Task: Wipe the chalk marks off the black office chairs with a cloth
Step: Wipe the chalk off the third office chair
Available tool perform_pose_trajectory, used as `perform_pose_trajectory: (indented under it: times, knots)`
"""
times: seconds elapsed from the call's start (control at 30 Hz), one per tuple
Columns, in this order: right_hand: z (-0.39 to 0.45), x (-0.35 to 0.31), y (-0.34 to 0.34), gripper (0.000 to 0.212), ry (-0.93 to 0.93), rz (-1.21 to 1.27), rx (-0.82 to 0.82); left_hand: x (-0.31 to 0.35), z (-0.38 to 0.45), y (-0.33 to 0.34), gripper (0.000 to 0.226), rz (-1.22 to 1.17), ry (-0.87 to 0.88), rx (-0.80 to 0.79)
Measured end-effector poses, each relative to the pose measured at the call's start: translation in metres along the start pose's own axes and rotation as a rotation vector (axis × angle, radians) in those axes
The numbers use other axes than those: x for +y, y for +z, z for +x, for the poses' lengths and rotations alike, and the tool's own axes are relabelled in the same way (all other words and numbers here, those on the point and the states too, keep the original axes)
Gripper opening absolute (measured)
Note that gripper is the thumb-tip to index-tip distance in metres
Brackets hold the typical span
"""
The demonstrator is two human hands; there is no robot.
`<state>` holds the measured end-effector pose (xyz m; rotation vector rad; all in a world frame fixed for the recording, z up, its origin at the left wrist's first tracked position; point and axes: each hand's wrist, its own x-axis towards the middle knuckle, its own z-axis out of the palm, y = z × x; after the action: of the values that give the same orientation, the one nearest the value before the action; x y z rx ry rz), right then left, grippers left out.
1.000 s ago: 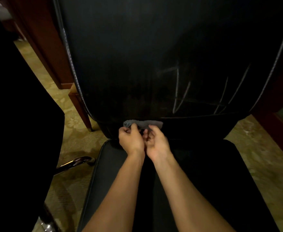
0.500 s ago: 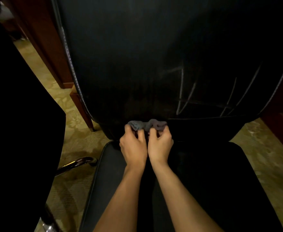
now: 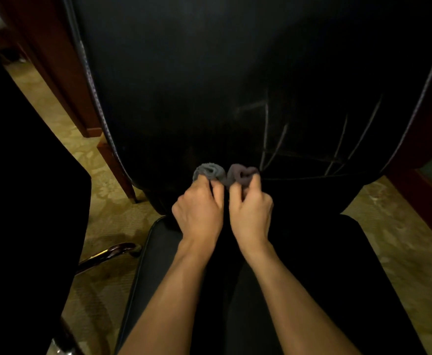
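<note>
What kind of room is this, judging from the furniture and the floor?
Probably an office or meeting room. A black office chair with chalk marks fills the view, dark wooden furniture stands behind it, and the floor is patterned carpet. Both hands hold a grey cloth.

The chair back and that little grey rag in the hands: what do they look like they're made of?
The chair back looks like black leather or a faux-leather vinyl: smooth, faintly shiny, with stitched piping along its edge, and the chalk marks sit on its surface. Which of the two cannot be told. The cloth looks like soft grey terry or microfibre: matt, fuzzy, bunching into rolls where the left hand and right hand pinch it.
</note>
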<state>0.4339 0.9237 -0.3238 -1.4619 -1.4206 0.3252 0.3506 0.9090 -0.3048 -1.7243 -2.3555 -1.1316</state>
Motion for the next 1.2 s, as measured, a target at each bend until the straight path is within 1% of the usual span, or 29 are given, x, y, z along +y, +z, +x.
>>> perform_pose_trajectory:
  times: [0.1, 0.17, 0.23, 0.33, 0.37, 0.43, 0.5, 0.6, 0.67, 0.7, 0.77, 0.87, 0.93, 1.0, 1.1, 1.13, 1.2]
  knots:
    - [-0.012, 0.023, 0.004, 0.027, 0.077, -0.08, -0.103, -0.006, -0.015, 0.011, 0.032, 0.141, 0.004, -0.156]
    - [-0.011, 0.03, -0.002, 0.02, 0.079, -0.09, -0.096, -0.005, -0.02, 0.013, 0.031, 0.129, 0.02, -0.181]
    - [-0.005, 0.022, -0.015, 0.016, 0.025, -0.032, 0.006, 0.006, -0.017, 0.007, 0.029, 0.061, 0.075, -0.109]
    - [0.013, 0.002, -0.036, 0.028, -0.06, 0.12, 0.199, 0.032, -0.008, -0.005, 0.033, -0.07, 0.218, 0.117]
    - [0.019, -0.002, -0.04, 0.031, -0.079, 0.15, 0.24, 0.039, -0.005, -0.007, 0.036, -0.105, 0.237, 0.166]
    - [0.029, -0.002, -0.042, 0.031, -0.094, 0.161, 0.264, 0.046, 0.0, -0.004, 0.04, -0.184, 0.178, 0.18]
    - [0.027, 0.004, -0.037, 0.025, -0.059, 0.151, 0.244, 0.045, -0.002, 0.007, 0.045, -0.259, 0.05, 0.143]
    - [0.008, 0.024, -0.024, 0.012, 0.145, 0.196, 0.14, 0.033, -0.019, 0.032, 0.043, -0.401, -0.155, 0.034]
    - [-0.003, 0.037, -0.018, 0.012, 0.289, 0.22, 0.082, 0.027, -0.03, 0.042, 0.039, -0.519, -0.224, -0.032]
    - [-0.005, 0.038, -0.019, 0.012, 0.321, 0.234, 0.076, 0.025, -0.033, 0.044, 0.037, -0.563, -0.223, -0.047]
    - [0.0, 0.028, -0.025, 0.012, 0.296, 0.268, 0.112, 0.028, -0.03, 0.036, 0.036, -0.607, -0.157, -0.015]
    - [0.023, -0.01, -0.047, 0.019, 0.118, 0.309, 0.24, 0.052, -0.008, 0.009, 0.041, -0.647, -0.018, 0.167]
    - [0.042, -0.033, -0.062, 0.017, 0.018, 0.337, 0.28, 0.071, 0.012, -0.007, 0.041, -0.634, 0.028, 0.229]
    - [0.057, -0.043, -0.065, 0.014, 0.025, 0.375, 0.245, 0.08, 0.025, -0.011, 0.041, -0.546, 0.025, 0.221]
    - [0.051, -0.027, -0.055, 0.009, 0.093, 0.331, 0.188, 0.066, 0.014, 0.001, 0.039, -0.357, -0.032, 0.162]
    - [0.043, -0.019, -0.051, 0.008, 0.151, 0.336, 0.145, 0.058, 0.005, 0.006, 0.039, -0.329, -0.068, 0.123]
    - [0.027, -0.009, -0.048, 0.012, 0.269, 0.381, 0.067, 0.047, -0.01, 0.012, 0.038, -0.347, -0.134, 0.041]
